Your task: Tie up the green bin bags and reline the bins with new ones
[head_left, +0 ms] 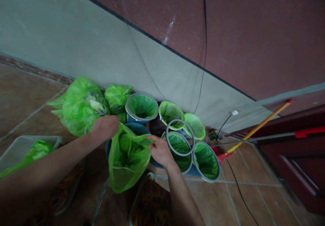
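Observation:
A green plastic bag (129,161) hangs with its mouth stretched wide between my two hands. My left hand (106,127) pinches the bag's left edge. Its right edge is gripped by my right hand (159,150), thumb and fingers closed on the plastic. Behind and partly under the bag stands a blue bin (137,128), mostly hidden. Close to my right hand, a loose grey ring (168,138) rests tilted on a lined bin (177,144). Beside my left hand sits a big stuffed green bag (78,104).
More green-lined bins (142,107) line the wall, and another (207,160) stands at the right. A smaller filled bag (118,95) is by the wall. At left, a clear tub (20,144) holds green plastic. A yellow-handled tool (264,122) leans near a dark red door (294,165). A black cable (238,185) crosses the tiles.

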Tool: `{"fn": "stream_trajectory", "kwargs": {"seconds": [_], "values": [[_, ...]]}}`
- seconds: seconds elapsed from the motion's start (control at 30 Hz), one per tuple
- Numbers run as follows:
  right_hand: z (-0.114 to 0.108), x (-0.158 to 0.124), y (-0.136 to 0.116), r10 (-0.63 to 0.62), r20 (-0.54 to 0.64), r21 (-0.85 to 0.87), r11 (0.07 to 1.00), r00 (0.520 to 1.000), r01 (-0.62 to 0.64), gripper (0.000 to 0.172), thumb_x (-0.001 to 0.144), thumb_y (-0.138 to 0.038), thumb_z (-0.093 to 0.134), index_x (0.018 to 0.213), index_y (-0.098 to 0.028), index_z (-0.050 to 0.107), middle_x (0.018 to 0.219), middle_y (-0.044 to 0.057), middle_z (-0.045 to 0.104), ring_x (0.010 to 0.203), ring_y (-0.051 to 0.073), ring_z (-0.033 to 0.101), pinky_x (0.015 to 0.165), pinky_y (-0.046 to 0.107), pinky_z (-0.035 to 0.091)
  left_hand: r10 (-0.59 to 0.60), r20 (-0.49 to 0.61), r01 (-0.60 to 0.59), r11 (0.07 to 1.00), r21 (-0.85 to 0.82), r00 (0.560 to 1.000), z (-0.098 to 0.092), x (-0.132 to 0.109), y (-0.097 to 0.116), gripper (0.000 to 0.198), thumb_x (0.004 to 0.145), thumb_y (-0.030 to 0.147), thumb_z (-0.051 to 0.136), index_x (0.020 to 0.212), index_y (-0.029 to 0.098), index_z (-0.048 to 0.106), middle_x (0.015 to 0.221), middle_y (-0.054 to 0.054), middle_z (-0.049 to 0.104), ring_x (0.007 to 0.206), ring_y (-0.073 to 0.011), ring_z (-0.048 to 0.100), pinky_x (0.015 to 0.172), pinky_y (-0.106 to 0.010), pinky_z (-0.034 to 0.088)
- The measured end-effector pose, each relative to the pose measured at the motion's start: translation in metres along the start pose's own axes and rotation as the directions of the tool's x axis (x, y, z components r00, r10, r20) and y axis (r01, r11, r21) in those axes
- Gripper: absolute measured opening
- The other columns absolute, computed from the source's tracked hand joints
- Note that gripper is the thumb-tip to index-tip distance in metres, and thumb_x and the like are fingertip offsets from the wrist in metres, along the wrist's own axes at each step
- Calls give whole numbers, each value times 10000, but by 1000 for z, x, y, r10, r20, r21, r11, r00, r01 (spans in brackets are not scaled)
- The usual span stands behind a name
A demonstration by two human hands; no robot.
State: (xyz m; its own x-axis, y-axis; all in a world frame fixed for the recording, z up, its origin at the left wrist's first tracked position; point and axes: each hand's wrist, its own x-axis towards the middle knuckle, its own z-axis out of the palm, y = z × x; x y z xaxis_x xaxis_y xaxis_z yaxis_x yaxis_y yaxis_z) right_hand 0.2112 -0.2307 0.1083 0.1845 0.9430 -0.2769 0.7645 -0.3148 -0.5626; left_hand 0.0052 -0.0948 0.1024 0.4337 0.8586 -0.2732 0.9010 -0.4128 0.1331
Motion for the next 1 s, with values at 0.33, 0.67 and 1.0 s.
{"fn": "stream_trajectory", "kwargs": {"seconds": [0.33, 0.67, 1.0], "values": [[5, -14, 8, -10, 497, -139, 986, 868, 90, 426, 844, -239, 563, 1258, -240, 664, 1061, 32, 751, 976, 189, 693, 843, 255, 502, -11, 51, 14, 998, -69, 999, 11, 1, 5, 415, 938, 367, 360, 1082, 137, 674, 1111, -206, 719, 1044, -377, 672, 820, -449, 515], [7, -2, 18, 193, 188, -427, 899, 963, -97, 392, 922, -284, 514, 1280, -156, 611, 1188, 145, 711, 1174, 262, 633, 981, 343, 461, 79, 318, -66, 997, -50, 945, 52, -9, 9, 501, 865, 468, 513, 1213, 116, 591, 1184, -221, 705, 1104, -367, 671, 873, -424, 525], [52, 14, 29, 346, 197, -464, 857, 917, -223, 490, 866, -222, 614, 1323, -59, 550, 1171, 207, 706, 1112, 300, 675, 907, 357, 521, 104, 322, -63, 989, -134, 941, 70, -13, 19, 403, 882, 261, 457, 1217, 45, 518, 1114, -283, 709, 1005, -385, 705, 799, -449, 527]]}}
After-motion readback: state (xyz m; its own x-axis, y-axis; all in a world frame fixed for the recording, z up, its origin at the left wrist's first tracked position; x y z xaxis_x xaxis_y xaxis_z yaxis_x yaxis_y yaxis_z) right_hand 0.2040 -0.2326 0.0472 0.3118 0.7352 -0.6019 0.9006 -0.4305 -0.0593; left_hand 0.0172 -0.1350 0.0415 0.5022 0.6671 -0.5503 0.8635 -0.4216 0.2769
